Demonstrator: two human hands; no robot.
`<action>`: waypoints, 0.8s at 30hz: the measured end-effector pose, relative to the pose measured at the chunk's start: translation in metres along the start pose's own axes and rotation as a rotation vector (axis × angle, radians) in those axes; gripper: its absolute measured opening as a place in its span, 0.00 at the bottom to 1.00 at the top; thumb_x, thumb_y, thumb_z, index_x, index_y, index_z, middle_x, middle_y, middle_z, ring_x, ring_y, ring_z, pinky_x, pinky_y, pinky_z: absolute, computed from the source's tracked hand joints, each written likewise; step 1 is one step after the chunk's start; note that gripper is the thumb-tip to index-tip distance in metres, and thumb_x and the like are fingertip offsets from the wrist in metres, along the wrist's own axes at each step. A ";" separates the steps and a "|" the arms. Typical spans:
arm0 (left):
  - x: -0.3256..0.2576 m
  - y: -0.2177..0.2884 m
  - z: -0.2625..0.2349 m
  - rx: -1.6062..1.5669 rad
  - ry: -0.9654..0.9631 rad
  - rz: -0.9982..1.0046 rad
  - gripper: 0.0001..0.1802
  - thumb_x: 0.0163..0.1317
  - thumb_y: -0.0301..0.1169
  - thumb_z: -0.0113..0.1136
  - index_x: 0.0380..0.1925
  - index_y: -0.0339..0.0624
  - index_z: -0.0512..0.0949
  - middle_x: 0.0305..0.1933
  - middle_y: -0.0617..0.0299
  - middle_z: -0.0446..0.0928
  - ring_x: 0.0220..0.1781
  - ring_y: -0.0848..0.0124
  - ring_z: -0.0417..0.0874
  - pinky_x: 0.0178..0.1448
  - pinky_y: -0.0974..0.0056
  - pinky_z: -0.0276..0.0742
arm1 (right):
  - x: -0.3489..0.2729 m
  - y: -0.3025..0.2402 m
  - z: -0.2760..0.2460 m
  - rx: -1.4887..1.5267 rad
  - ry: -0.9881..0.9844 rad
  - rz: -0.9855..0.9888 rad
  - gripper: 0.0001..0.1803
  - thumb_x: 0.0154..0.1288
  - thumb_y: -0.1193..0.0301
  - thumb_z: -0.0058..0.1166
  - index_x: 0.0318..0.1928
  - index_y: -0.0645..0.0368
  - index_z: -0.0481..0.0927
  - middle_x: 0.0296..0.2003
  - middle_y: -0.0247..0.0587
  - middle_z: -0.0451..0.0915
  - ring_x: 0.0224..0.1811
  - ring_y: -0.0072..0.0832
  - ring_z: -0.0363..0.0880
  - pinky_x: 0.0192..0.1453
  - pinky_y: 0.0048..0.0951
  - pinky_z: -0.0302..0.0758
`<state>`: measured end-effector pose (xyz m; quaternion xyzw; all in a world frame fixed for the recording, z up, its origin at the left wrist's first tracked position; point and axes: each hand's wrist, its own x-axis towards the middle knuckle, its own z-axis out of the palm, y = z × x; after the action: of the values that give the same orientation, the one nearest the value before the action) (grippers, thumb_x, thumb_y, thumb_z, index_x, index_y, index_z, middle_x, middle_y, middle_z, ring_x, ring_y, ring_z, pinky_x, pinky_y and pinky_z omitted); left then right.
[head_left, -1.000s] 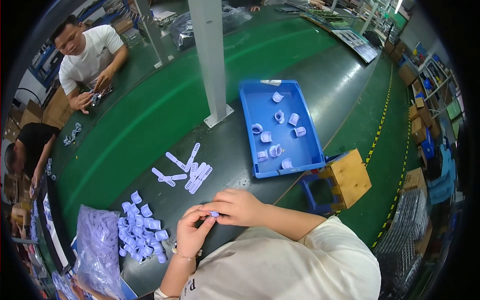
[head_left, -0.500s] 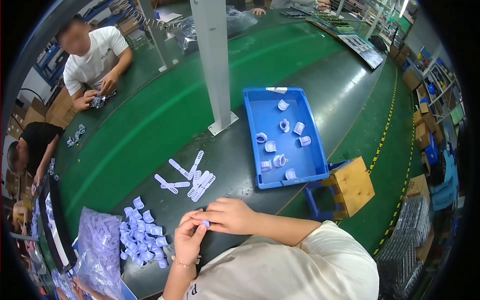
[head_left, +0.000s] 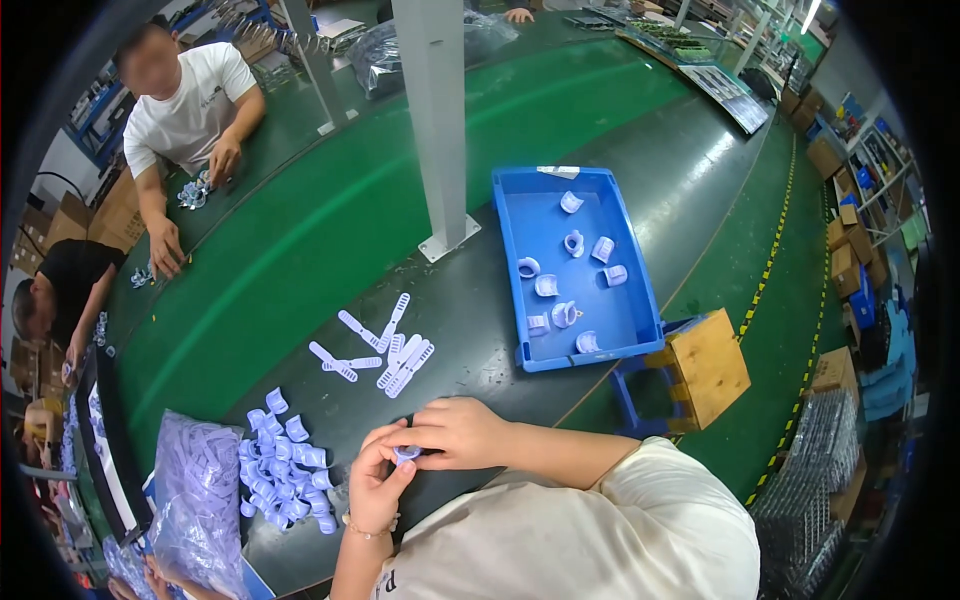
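Note:
Both my hands meet at the table's near edge, closed around one small lavender plastic piece (head_left: 406,453). My left hand (head_left: 374,482) grips it between thumb and fingers, while my right hand (head_left: 458,433) holds it from the other side. The fingers cover much of its form. Left of them is a heap of curved lavender plastic pieces (head_left: 283,455). Beyond my hands lie several flat slotted lavender straps (head_left: 405,360). A blue tray (head_left: 508,262) to the right holds several loop-shaped and curved lavender pieces (head_left: 566,314).
A clear bag of lavender straps (head_left: 198,490) stands beside the heap. A grey metal post (head_left: 436,130) rises from the dark table. A wooden-topped stool (head_left: 708,370) is beyond the tray. Two people work across the green strip at left, one in a white shirt (head_left: 190,110).
The lavender piece has been turned in my fingers and shows a rounder side. Across the table, the white-shirted person's hands have moved apart, one reaching toward the small parts nearer to me.

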<state>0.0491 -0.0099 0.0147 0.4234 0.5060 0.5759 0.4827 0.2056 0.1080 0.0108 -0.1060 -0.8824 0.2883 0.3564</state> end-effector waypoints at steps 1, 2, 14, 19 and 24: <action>0.000 -0.001 -0.001 -0.002 -0.002 -0.001 0.06 0.58 0.26 0.63 0.28 0.38 0.74 0.53 0.54 0.73 0.60 0.63 0.73 0.63 0.61 0.65 | -0.001 -0.001 -0.002 0.006 0.008 -0.004 0.26 0.50 0.66 0.67 0.53 0.45 0.79 0.27 0.28 0.75 0.29 0.29 0.75 0.32 0.29 0.74; -0.001 -0.002 -0.001 -0.043 -0.013 -0.034 0.07 0.59 0.27 0.63 0.27 0.39 0.74 0.54 0.54 0.73 0.59 0.65 0.73 0.62 0.62 0.65 | -0.004 -0.001 0.000 0.004 0.007 -0.001 0.26 0.50 0.66 0.67 0.53 0.45 0.79 0.27 0.28 0.75 0.29 0.29 0.75 0.32 0.29 0.74; 0.003 0.005 -0.002 -0.012 0.056 -0.109 0.16 0.69 0.37 0.52 0.51 0.38 0.71 0.54 0.53 0.76 0.56 0.67 0.77 0.57 0.66 0.70 | -0.012 0.009 -0.123 -0.462 0.287 0.261 0.16 0.52 0.71 0.64 0.44 0.53 0.83 0.30 0.37 0.81 0.32 0.35 0.81 0.37 0.29 0.76; 0.000 0.001 -0.005 -0.061 0.022 -0.167 0.12 0.69 0.31 0.50 0.48 0.37 0.73 0.48 0.55 0.80 0.52 0.67 0.80 0.56 0.66 0.72 | -0.035 0.028 -0.176 -0.608 0.235 0.526 0.15 0.57 0.80 0.56 0.46 0.58 0.82 0.40 0.44 0.80 0.40 0.36 0.81 0.41 0.29 0.76; 0.001 0.011 -0.002 -0.061 0.000 -0.199 0.11 0.69 0.30 0.50 0.46 0.37 0.74 0.46 0.56 0.80 0.51 0.68 0.80 0.56 0.66 0.72 | -0.049 0.040 -0.202 -0.647 0.386 0.613 0.14 0.60 0.78 0.55 0.47 0.58 0.82 0.47 0.43 0.79 0.48 0.36 0.79 0.47 0.28 0.75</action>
<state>0.0457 -0.0097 0.0249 0.3562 0.5279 0.5401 0.5502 0.3794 0.2092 0.0767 -0.5180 -0.7727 0.0658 0.3611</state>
